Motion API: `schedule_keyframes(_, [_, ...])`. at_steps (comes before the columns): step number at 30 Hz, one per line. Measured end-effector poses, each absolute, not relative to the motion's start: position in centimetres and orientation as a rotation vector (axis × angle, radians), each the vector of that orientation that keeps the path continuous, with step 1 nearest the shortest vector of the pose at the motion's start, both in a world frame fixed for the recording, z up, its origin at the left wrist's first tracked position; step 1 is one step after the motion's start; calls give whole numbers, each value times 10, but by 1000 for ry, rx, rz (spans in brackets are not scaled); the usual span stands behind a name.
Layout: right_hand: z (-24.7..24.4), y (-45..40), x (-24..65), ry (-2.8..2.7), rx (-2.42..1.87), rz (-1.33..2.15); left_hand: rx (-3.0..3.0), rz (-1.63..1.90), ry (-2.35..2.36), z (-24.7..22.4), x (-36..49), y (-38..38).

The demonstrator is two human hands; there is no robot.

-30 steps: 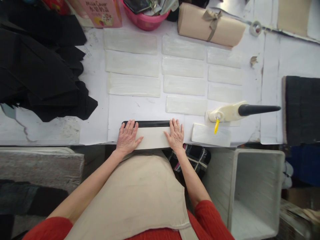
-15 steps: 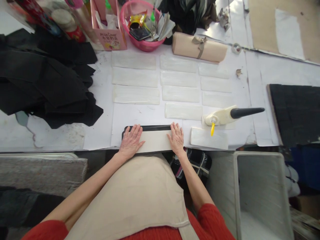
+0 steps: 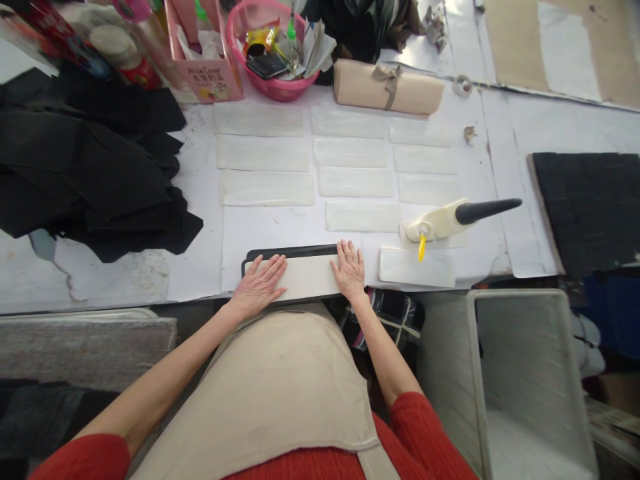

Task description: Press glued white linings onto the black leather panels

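Note:
A cream rectangular panel (image 3: 310, 277) lies on a slightly larger black piece (image 3: 300, 252) at the table's front edge. My left hand (image 3: 259, 283) rests flat on the panel's left end, fingers stretched out. On its right end lies my right hand (image 3: 350, 270), palm down with the fingers extended. To the right of my right hand is a whitish translucent strip (image 3: 417, 268). Just behind that strip stands a cream glue bottle (image 3: 437, 223) with a yellow nozzle and a black handle-like end.
Several pale strips (image 3: 267, 188) lie in rows behind the panel. Black cut pieces (image 3: 90, 173) are heaped at the left. A pink basket (image 3: 280, 90), a pink box (image 3: 213, 80) and a tied beige roll (image 3: 365, 85) stand at the back. A grey bin (image 3: 473, 347) is below right.
My left hand has slid slightly down and toward me on the panel, baring more of its upper left corner. My right hand stays at the right end. The view has shifted a little.

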State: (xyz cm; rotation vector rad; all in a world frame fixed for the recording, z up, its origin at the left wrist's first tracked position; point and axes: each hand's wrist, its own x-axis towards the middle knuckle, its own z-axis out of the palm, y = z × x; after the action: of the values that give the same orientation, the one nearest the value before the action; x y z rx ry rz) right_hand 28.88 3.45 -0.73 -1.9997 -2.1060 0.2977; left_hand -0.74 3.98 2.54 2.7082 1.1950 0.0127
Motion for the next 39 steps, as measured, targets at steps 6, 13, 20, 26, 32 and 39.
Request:
schedule_keyframes(6, [-8, 35, 288, -2115, -1999, 291, 2697, 66, 1199, 25, 19, 40])
schedule_keyframes(13, [-5, 35, 287, -2114, -2006, 279, 2774, 69, 763, 19, 77, 46])
schedule_keyframes(20, [-8, 35, 286, -2115, -2015, 297, 2761, 15, 969, 28, -6, 42])
schedule_keyframes(26, [-9, 35, 286, -2101, -2008, 322, 2753, 21, 979, 24, 16, 37])
schedule_keyframes(32, [-8, 36, 288, -2094, -1989, 352, 2708, 59, 651, 19, 93, 37])
schedule_keyframes(39, [-6, 36, 289, -2103, -1973, 371, 2623, -82, 670, 23, 24, 14])
